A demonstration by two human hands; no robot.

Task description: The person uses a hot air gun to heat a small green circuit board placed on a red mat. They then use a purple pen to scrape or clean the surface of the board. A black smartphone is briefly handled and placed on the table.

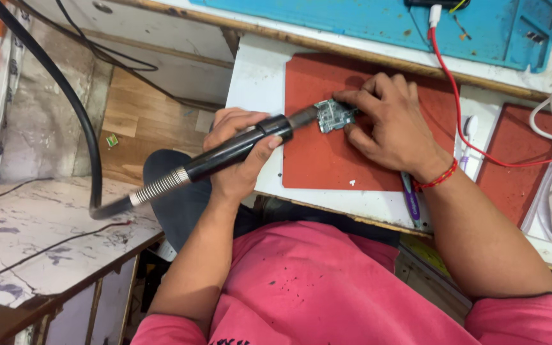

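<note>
- While the left hand [241, 156] grips the black wand [237, 150], its long axis runs lower-left to upper-right, nozzle on the green board [333, 116].
- Right hand [388, 124] fingertips pinch the board on the red mat [327, 160].

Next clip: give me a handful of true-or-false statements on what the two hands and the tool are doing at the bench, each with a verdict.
1. The left hand grips a black hot-air handpiece. True.
2. The handpiece's nozzle points at a small circuit board. True.
3. The board lies on a blue mat. False: it lies on a red mat.
4. The right hand is off the board, resting on the lap. False: its fingers rest at the board.
5. A red thread bracelet circles the right wrist. True.
</note>
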